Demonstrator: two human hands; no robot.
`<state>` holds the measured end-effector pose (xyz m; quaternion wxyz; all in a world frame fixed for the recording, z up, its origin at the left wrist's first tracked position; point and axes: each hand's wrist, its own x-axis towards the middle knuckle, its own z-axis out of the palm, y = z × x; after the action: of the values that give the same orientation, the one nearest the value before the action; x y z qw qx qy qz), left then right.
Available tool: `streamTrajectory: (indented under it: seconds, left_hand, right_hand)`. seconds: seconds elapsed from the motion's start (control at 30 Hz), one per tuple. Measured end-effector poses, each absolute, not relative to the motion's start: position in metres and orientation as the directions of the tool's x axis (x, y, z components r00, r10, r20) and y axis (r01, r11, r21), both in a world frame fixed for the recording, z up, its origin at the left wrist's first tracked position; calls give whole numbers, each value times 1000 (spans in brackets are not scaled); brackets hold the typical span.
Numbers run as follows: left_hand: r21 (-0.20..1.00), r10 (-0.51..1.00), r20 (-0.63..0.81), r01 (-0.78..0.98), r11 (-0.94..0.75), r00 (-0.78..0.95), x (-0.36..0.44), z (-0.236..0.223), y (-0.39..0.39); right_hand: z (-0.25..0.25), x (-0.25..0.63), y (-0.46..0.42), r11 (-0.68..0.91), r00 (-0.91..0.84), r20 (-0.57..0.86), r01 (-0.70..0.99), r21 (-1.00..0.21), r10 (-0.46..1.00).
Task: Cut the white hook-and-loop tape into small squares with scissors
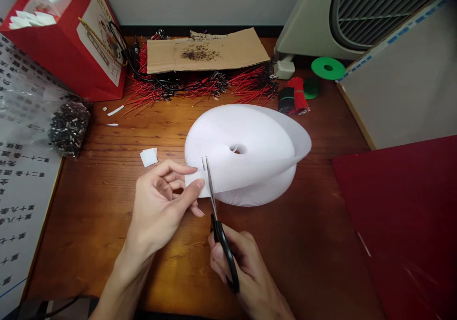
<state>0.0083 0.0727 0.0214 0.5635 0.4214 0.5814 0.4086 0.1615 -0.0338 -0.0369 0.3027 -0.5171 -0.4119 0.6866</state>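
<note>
A big roll of white tape (pixel 214 134) lies on the wooden table, and its loose strip curves round from the right side toward me. My left hand (pixel 164 201) is closed, pinching the free end of that strip between thumb and fingers. In my right hand (pixel 239 258) are black-handled scissors (pixel 224 251), with fingers in the loops. The blades point away from me and straddle the strip just right of my left thumb, slightly apart. Left of the roll, small cut white squares (pixel 149 157) lie overlapping on the table.
Behind the roll, a cardboard piece (pixel 207 51) rests on many red wires (pixel 200 89). A red paper bag (pixel 67 39) and a plastic bag of small dark parts (pixel 69 125) stand left. A heater-like appliance (pixel 321 20), a green spool (pixel 327 67) and a red board (pixel 403 215) are right.
</note>
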Motion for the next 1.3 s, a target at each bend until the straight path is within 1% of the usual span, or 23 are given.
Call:
streamTrajectory:
  seconds: [0.13,0.5,0.67,0.83,1.0,1.17,1.3]
  left_hand:
    - [951,951,-308,28,308,16,8,24,72]
    - [944,943,-329,37,327,43,7,23,72]
    - [943,942,-333,35,332,48,7,23,72]
    - [944,943,-329,9,328,44,7,22,71]
    - [931,930,-366,3,366,46,7,21,72]
    - [947,947,-320,-19,321,36,7,13,71]
    - [937,937,-344,-38,346,55,6,12,69]
  right_hand:
    - [-35,161,-29,-465,-284,-442,-13,-885,851]
    - [-29,164,-32,-511,-258,-505,47,-858,824]
    - [-31,164,-28,-506,-258,-497,34,-862,829]
    - [-31,163,-27,-474,-252,-460,5,-881,851]
    - [-32,163,-31,-495,-230,-484,10,-869,844]
    - [-35,162,-32,-475,-265,-458,-1,-880,849]
    - [-36,163,-33,-482,-244,-464,-16,-876,851]
